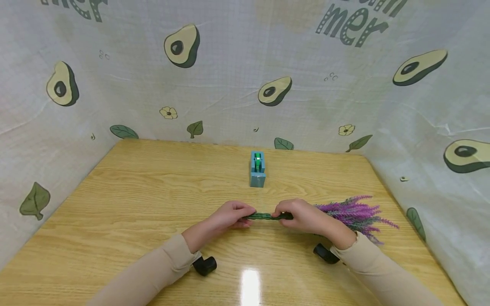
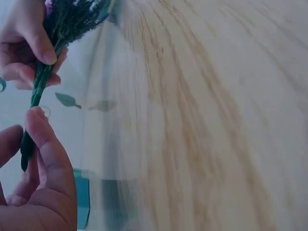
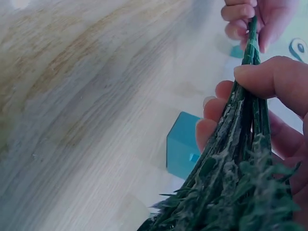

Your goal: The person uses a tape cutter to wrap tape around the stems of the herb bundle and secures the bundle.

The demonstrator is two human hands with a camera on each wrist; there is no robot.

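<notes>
Over the table (image 1: 153,182), near the tape dispenser (image 1: 257,180), the left hand (image 1: 229,215) pinched the flowers (image 1: 354,214) by their stems' (image 1: 263,216) ends while the right hand (image 1: 304,216) gripped them further up.

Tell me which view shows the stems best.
The right wrist view: the stems appear largest, with separate strands visible. Head shows mainly a short stretch between left hand and right hand; left wrist shows the slim end, tip included.

Backdrop (image 1: 229,85) reads "mer" (upper line cropped).
</notes>
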